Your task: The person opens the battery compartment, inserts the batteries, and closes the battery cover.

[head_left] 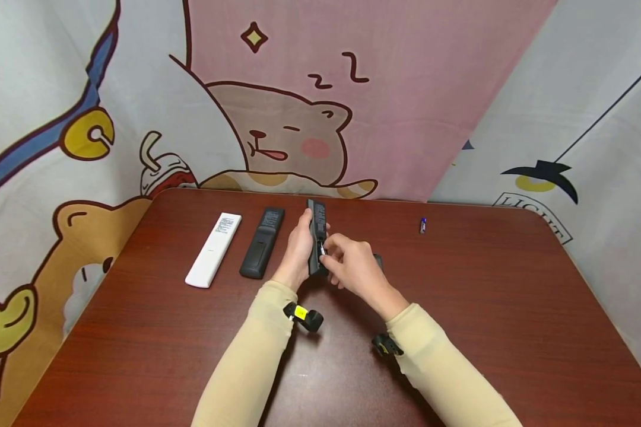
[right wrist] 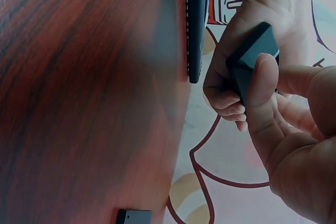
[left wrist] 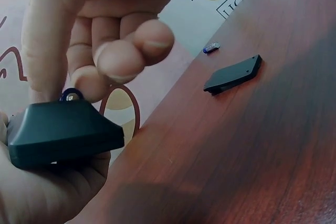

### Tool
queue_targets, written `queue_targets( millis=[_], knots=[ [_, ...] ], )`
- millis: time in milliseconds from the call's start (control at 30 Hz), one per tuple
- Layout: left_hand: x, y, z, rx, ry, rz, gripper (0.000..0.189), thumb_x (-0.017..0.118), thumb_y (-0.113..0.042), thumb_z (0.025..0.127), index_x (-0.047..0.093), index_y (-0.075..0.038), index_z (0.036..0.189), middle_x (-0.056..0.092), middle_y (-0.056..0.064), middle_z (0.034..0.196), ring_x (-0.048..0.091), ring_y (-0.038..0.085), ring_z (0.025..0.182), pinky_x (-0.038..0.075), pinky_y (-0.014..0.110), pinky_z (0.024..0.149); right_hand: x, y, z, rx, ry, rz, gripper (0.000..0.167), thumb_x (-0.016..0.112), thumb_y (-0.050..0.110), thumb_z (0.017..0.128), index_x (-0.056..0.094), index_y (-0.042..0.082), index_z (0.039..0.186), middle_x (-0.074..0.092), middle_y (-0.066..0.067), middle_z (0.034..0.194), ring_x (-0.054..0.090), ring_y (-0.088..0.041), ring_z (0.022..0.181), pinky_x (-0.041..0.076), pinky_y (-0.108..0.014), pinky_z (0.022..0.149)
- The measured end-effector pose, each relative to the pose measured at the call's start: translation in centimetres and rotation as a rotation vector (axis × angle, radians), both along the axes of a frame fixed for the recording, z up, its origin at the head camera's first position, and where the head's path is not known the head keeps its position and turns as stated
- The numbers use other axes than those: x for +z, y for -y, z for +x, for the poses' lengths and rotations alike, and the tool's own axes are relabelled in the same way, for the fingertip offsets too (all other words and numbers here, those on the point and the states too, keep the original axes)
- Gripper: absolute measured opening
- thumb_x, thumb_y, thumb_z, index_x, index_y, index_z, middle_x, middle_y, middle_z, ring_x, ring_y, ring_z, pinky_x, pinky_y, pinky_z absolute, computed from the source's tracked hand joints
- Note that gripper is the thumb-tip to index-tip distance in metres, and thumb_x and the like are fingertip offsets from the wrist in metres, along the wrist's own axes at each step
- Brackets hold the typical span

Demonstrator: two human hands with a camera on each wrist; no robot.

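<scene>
My left hand (head_left: pixel 297 246) grips a black remote control (head_left: pixel 318 219) tilted up above the table, its back turned toward my right hand. Thumb and fingers of my right hand (head_left: pixel 355 264) pinch a small battery (left wrist: pixel 72 95) at the back of this remote; only its blue-rimmed metal end shows in the left wrist view. In the right wrist view, the right thumb (right wrist: pixel 265 74) lies over the remote's lower part, and the battery is hidden there. Partly behind my right hand in the head view, a black battery cover (left wrist: pixel 232 74) lies on the table.
A second, blue battery (head_left: pixel 423 226) lies at the back right of the brown table (head_left: pixel 486 332). To the left, a white remote control (head_left: pixel 213 250) and another black remote control (head_left: pixel 262 243) lie back side up. A printed cloth (head_left: pixel 395 107) hangs behind the table.
</scene>
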State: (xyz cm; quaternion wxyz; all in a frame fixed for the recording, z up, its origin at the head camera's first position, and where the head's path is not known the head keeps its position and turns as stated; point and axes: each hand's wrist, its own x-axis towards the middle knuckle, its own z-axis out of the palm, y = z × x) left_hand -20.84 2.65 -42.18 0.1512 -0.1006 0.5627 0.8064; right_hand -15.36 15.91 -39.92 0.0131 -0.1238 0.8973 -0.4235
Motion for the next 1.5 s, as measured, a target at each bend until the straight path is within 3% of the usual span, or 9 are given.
queue_targets(
  millis=[200, 467, 767, 900, 1033, 1267, 1500],
  knots=[
    [-0.1, 0.1, 0.0, 0.006, -0.001, -0.032, 0.067, 0.031, -0.054, 0.11, 0.062, 0.002, 0.13, 0.057, 0.016, 0.111, 0.053, 0.017, 0.087, 0.045, 0.029, 0.068, 0.3, -0.3, 0.1, 0.053, -0.023, 0.026, 0.03, 0.07, 0.003, 0.091, 0.068, -0.002, 0.12, 0.069, -0.003, 0.07, 0.064, -0.011, 0.048, 0.052, -0.025, 0.044],
    [-0.2, 0.1, -0.1, -0.014, 0.002, -0.012, 0.066, 0.032, -0.056, 0.109, 0.062, 0.0, 0.127, 0.056, 0.013, 0.108, 0.052, 0.016, 0.08, 0.046, 0.028, 0.065, 0.3, -0.3, 0.1, 0.065, -0.043, 0.039, 0.038, 0.068, 0.002, 0.092, 0.063, -0.001, 0.13, 0.069, -0.003, 0.073, 0.062, -0.007, 0.048, 0.052, -0.024, 0.046],
    [0.0, 0.3, -0.1, -0.031, 0.005, 0.035, 0.065, 0.031, -0.054, 0.11, 0.061, 0.001, 0.126, 0.055, 0.013, 0.106, 0.053, 0.017, 0.086, 0.048, 0.028, 0.069, -0.5, -0.5, 0.2, 0.067, -0.06, -0.066, 0.018, 0.075, 0.005, 0.094, 0.064, 0.0, 0.107, 0.07, -0.01, 0.076, 0.064, -0.013, 0.052, 0.054, -0.025, 0.047],
    [0.1, 0.4, -0.2, -0.048, -0.01, 0.072, 0.065, 0.029, -0.053, 0.11, 0.061, 0.001, 0.122, 0.055, 0.012, 0.1, 0.054, 0.018, 0.085, 0.049, 0.027, 0.068, -0.7, -0.6, 0.1, 0.047, -0.049, -0.101, 0.016, 0.075, 0.009, 0.095, 0.062, 0.001, 0.099, 0.068, -0.009, 0.071, 0.065, -0.014, 0.051, 0.055, -0.026, 0.047],
    [0.2, 0.4, -0.2, -0.058, -0.018, 0.088, 0.062, 0.029, -0.053, 0.11, 0.063, -0.002, 0.117, 0.055, 0.011, 0.097, 0.053, 0.019, 0.083, 0.049, 0.027, 0.067, -0.7, -0.7, -0.1, 0.04, -0.003, -0.113, 0.018, 0.075, 0.011, 0.095, 0.061, 0.0, 0.099, 0.068, -0.009, 0.069, 0.067, -0.015, 0.052, 0.057, -0.032, 0.049],
    [0.5, 0.3, -0.1, -0.078, -0.024, 0.098, 0.064, 0.029, -0.053, 0.11, 0.062, 0.0, 0.121, 0.055, 0.01, 0.098, 0.054, 0.017, 0.081, 0.049, 0.026, 0.068, -0.5, -1.0, -0.6, 0.024, 0.216, -0.201, 0.02, 0.072, 0.012, 0.098, 0.06, -0.004, 0.103, 0.07, -0.014, 0.076, 0.073, -0.022, 0.057, 0.061, -0.047, 0.058],
    [0.7, 0.0, -0.1, -0.068, -0.031, 0.09, 0.062, 0.029, -0.054, 0.11, 0.062, -0.001, 0.118, 0.055, 0.007, 0.092, 0.053, 0.017, 0.077, 0.049, 0.026, 0.066, -0.5, -0.8, -0.9, -0.022, 0.313, -0.316, 0.021, 0.071, 0.008, 0.098, 0.058, -0.007, 0.104, 0.068, -0.031, 0.089, 0.072, -0.023, 0.056, 0.061, -0.052, 0.062]
  ],
)
